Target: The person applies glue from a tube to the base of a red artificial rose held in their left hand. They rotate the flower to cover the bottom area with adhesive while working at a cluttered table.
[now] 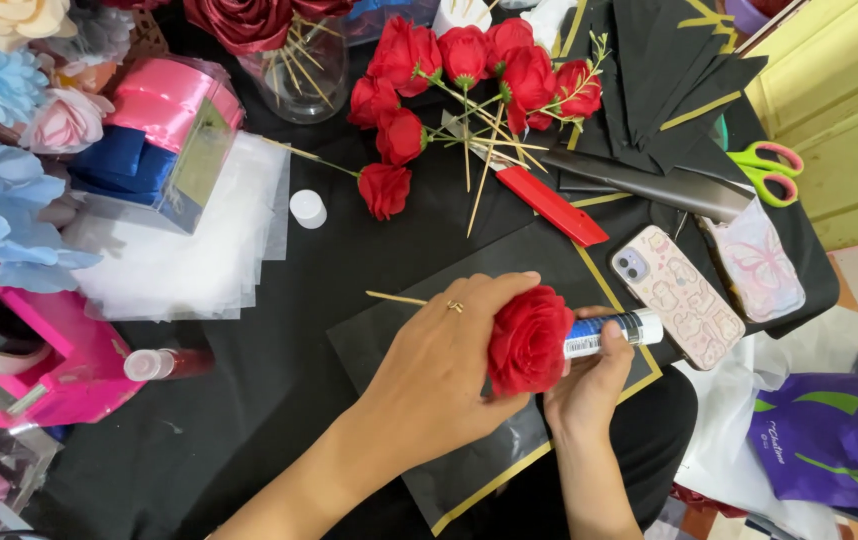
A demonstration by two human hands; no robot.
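Nearest the camera, the left hand (439, 365) curls over a red fabric rose (529, 338), fingers closed around the bloom's back, with the rose's thin wooden stick (396, 297) jutting out past the knuckles to the left. Just right of it, the right hand (589, 385) is wrapped around a small tube (609, 332) with a blue-and-white label and white end, its tip touching the rose. Both are over a black sheet with gold edging (469, 480). Beside the tube lies a phone in a pale patterned case (679, 295), and at the right edge a purple bag with green shapes (834, 440). Farther off sit a white cap (308, 209), a red box cutter (552, 205) and a cluster of red roses on sticks (459, 75). Green-and-pink scissors (769, 170) lie far right; pink ribbon rolls (164, 105) far left.
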